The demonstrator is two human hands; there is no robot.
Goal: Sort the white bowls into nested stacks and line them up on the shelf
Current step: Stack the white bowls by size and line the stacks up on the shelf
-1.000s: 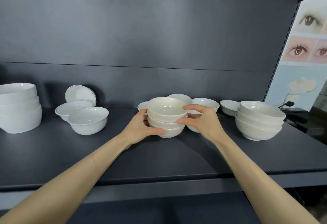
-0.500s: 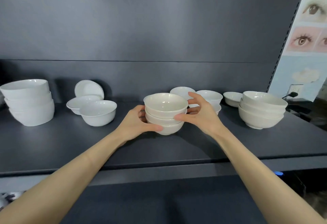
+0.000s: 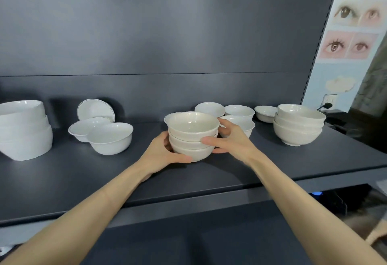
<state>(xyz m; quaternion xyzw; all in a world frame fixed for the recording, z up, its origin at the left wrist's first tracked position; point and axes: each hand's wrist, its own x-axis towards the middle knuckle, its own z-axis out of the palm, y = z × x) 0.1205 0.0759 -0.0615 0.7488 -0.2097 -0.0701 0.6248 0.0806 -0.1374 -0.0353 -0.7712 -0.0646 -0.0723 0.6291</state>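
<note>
Middle stack of 3 white bowls [image 3: 192,132] sits mid-shelf, towards the front, cupped from both sides. Left hand [image 3: 161,153] curls round its left flank, with the thumb hooked along the lowest bowl's front. Right hand [image 3: 232,141] wraps the right side, fingers curled behind and the thumb pressing the middle bowl. Cannot tell whether the base rests on the shelf [image 3: 209,176] or is just off it. A right stack [image 3: 297,126] of 3 stands near the shelf's right end. Loose small bowls [image 3: 239,110] crowd just behind the held stack, and the nearest is touching or almost touching the right hand. A big stack [image 3: 23,130] stands far left. Beside it are 2 single bowls [image 3: 111,138] and a tilted bowl [image 3: 96,109] leaning at the back wall. Step in hand, as I judge it: shift this stack into line. Best done by keeping the pressure low on the bottom bowl so the upper 2 ride level. Lift rather than drag, steer clear of the small bowls behind, and set it down flat, well apart from its neighbours.
</note>
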